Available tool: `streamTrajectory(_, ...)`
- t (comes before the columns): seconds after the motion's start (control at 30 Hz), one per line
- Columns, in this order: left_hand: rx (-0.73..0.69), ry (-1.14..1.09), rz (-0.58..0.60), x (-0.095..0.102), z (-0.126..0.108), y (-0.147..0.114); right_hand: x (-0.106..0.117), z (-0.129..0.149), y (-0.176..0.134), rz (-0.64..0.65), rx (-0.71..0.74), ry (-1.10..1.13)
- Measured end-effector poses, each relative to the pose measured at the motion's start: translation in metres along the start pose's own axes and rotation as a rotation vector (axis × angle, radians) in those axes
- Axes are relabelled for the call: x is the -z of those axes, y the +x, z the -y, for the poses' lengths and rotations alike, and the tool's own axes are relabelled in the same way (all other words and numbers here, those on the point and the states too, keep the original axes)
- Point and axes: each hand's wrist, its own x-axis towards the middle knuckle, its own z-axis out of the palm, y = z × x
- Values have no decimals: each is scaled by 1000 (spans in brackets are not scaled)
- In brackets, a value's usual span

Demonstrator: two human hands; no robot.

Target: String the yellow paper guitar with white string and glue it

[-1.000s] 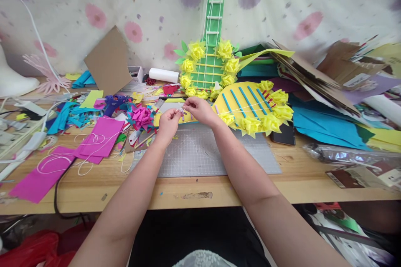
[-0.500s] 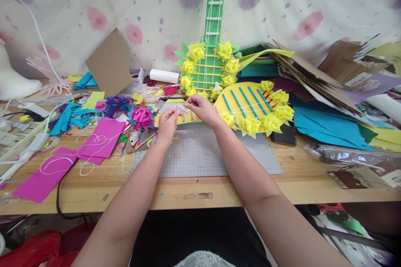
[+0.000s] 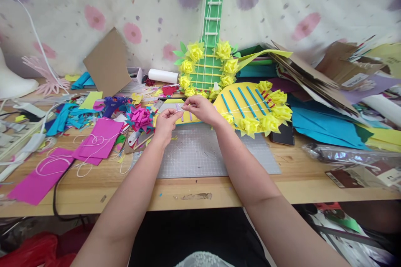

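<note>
A yellow paper guitar (image 3: 226, 96) lies across the table, with blue strips and yellow paper roses on its body and purple strips on its neck. White string (image 3: 241, 109) runs over the body toward my hands. Above the neck, my left hand (image 3: 166, 126) pinches thin white string between thumb and fingers. Close beside it, my right hand (image 3: 202, 110) is also closed in a pinch on the string, fingertips almost meeting the left ones. The exact grip is partly hidden by the fingers. A magenta paper flower (image 3: 140, 118) sits at the neck's left end.
A green paper guitar (image 3: 205, 62) stands behind, against the flowered curtain. Under my wrists lies a grey cutting mat (image 3: 191, 158). Left are a blue glue gun (image 3: 111, 105), magenta paper (image 3: 102, 135) and loose string; right are blue sheets (image 3: 322, 127) and cardboard (image 3: 310, 77).
My left hand has shifted slightly left and turned, its fingers now closer to the right hand's fingertips. My right hand has barely moved. The whole view has shifted a little.
</note>
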Motion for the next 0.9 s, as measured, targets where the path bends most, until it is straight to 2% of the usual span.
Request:
streamTrajectory(0.17,23,-37,12,1,0,0,-1,5,-2,-4,-54,-88)
streamTrajectory(0.33,71,-167,47,3,-2,1,1,7,-3,-5,-69,-137)
streamTrajectory(0.53,119,-312,88,4,-4,3,-3,11,-4,5,53,-275)
streamTrajectory(0.63,49,-190,46,1,-1,3,-2,16,-6,28,149,-346)
streamTrajectory(0.73,-39,55,-6,-1,4,2,1,19,-7,5,197,-351)
streamTrajectory(0.83,-129,308,2,-1,6,2,3,20,-8,-35,208,-273)
streamTrajectory(0.9,-194,412,0,0,5,2,1,19,-7,-16,168,-190)
